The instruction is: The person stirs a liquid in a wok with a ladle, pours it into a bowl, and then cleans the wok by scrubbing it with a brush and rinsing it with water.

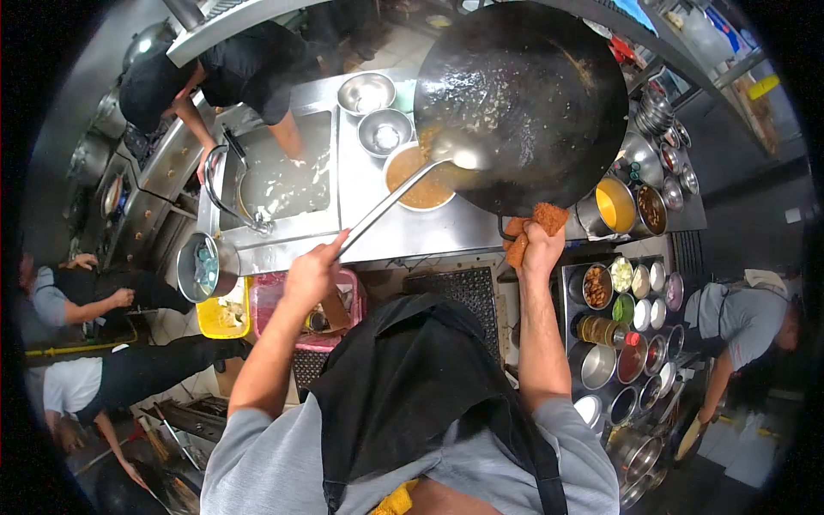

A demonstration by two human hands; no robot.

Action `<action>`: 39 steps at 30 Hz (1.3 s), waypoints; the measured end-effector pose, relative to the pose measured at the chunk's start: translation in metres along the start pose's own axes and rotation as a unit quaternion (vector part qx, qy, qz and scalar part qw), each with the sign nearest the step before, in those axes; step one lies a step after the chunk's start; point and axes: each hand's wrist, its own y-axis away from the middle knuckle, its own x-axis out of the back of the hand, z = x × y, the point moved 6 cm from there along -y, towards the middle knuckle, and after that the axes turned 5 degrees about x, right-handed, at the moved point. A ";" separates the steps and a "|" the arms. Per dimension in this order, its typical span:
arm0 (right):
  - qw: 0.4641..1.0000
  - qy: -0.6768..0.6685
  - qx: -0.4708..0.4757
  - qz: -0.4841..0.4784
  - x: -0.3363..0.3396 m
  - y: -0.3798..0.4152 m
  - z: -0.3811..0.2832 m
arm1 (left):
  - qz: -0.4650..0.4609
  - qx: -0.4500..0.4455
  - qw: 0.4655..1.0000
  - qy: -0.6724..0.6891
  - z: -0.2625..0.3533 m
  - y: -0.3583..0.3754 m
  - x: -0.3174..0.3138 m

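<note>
My right hand (541, 246) is closed round the wok's handle through an orange-brown cloth (548, 216). The large dark wok (524, 94) is tilted over the steel counter, with bits of food and a wet sheen inside. In my left hand (313, 273) is the long handle of a metal ladle (386, 204); its bowl lies at the wok's near-left rim. Just beneath that rim stands a white-rimmed bowl of brown soup or sauce (421, 190), partly covered by the ladle. Brownish liquid shows at the rim above it.
Left of the bowl is a water-filled sink (296, 184), where another person's hand dips in. Two steel bowls (384, 131) stand behind. At right are a pot of yellow liquid (614, 204) and several ingredient containers (642, 314). Other people work at both sides. Below sits a yellow basket (225, 319).
</note>
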 end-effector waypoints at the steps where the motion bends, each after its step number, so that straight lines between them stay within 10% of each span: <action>1: 1.000 0.007 -0.015 0.012 -0.008 0.005 -0.010 | -0.020 0.027 0.999 -0.021 -0.007 0.009 0.014; 12: 1.000 0.013 -0.022 0.002 -0.022 0.016 -0.024 | 0.120 0.013 0.979 0.164 0.078 -0.095 -0.044; 24: 0.999 0.009 0.039 0.002 0.002 0.003 0.009 | -0.042 0.045 0.998 -0.009 -0.016 0.033 0.053; 33: 0.997 0.066 0.043 0.013 0.000 0.013 -0.003 | 0.050 0.065 0.991 0.110 0.033 -0.037 0.008; 39: 1.000 0.015 0.006 0.022 -0.009 0.015 -0.010 | -0.002 0.068 0.996 0.052 -0.002 0.041 0.002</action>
